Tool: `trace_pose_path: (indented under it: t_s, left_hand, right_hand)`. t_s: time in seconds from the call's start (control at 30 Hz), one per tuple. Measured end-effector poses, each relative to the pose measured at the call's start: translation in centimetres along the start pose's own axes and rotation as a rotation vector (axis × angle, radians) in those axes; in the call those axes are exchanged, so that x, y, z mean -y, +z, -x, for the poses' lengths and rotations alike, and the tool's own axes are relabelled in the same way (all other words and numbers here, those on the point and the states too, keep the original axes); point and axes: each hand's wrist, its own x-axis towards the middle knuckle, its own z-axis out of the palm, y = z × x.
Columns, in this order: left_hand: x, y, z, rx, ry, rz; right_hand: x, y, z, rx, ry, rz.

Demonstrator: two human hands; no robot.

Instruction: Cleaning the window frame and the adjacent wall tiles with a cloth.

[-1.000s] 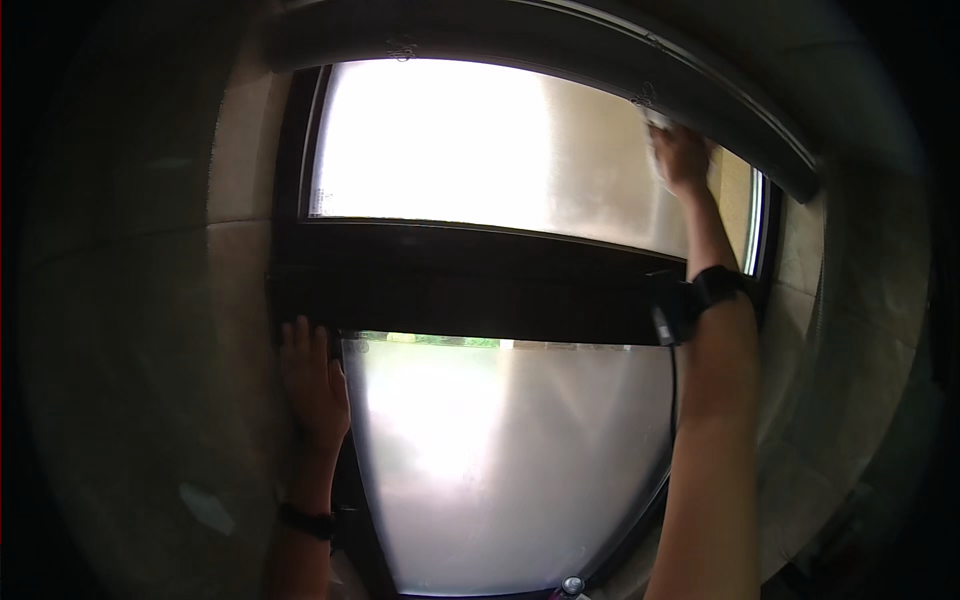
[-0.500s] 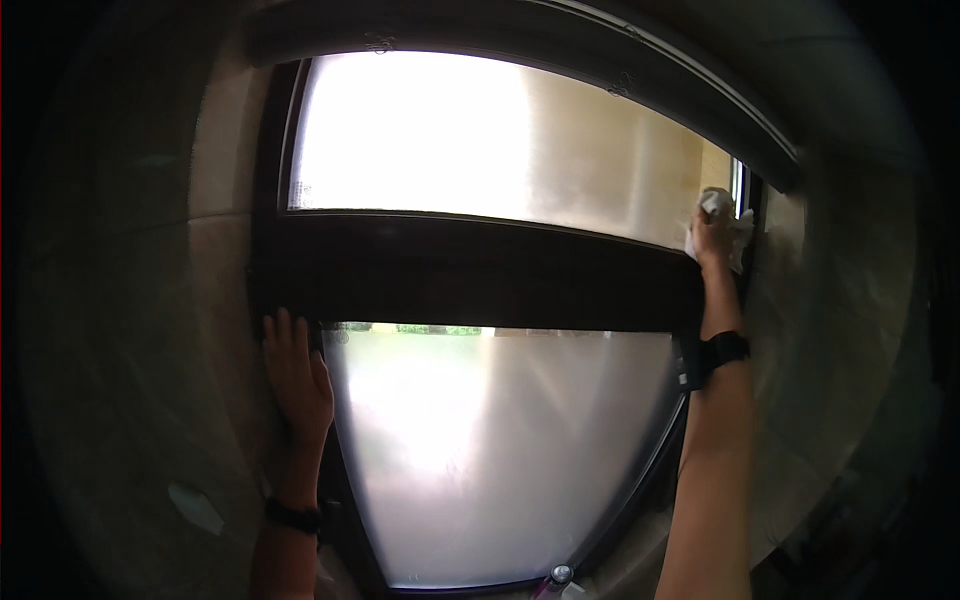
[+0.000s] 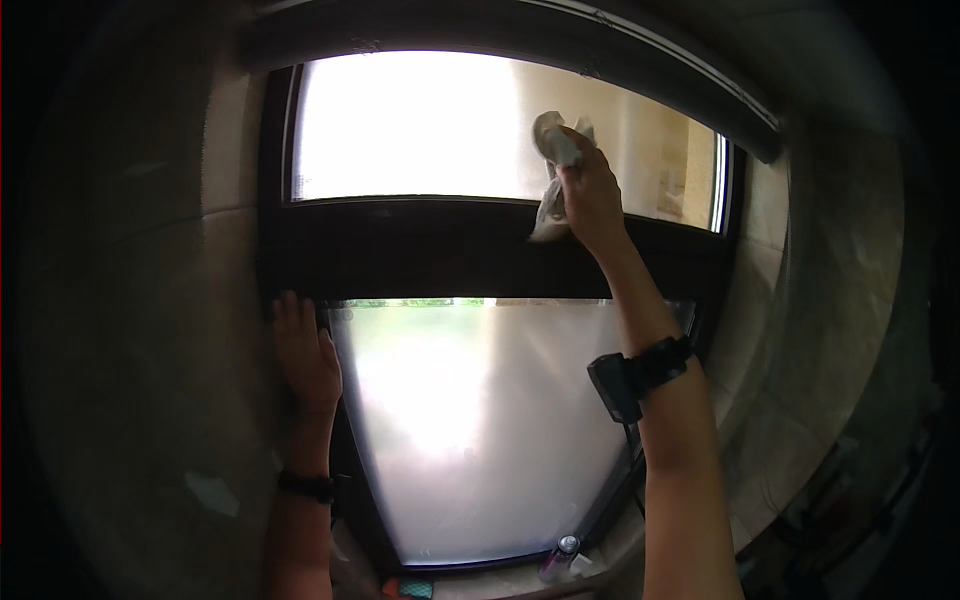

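My right hand (image 3: 592,200) grips a crumpled white cloth (image 3: 556,145) in front of the upper window pane (image 3: 420,130). A loose end of the cloth hangs over the dark crossbar (image 3: 420,245) between the panes. Whether the cloth touches the glass I cannot tell. My left hand (image 3: 306,352) lies flat with fingers stretched upward, against the left side of the dark window frame near the top corner of the lower frosted pane (image 3: 480,430). Both wrists wear black bands, and the right one carries a small dark box (image 3: 614,388).
A spray can (image 3: 560,557) stands on the sill below the lower pane, beside a small white item. A green and orange item (image 3: 410,588) lies farther left at the bottom. A dark rolled blind (image 3: 500,35) runs along the top, and tiled walls flank the window.
My right hand has moved left with the cloth, from the right edge of the upper pane to its middle. My left hand stays on the frame. The view has shifted slightly.
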Motion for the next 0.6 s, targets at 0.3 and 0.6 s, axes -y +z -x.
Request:
trace_pose_path:
  t_s: [0.3,0.6]
  left_hand:
    - [0.6,0.1,0.6,-0.047,-0.005,0.094]
    - [0.2,0.5,0.4,-0.025,-0.025,0.079]
  right_hand:
    - [-4.3,-3.3,-0.5,0.153,0.559,-0.941]
    - [-5.2,-3.2,1.4,-0.338,0.061,0.296]
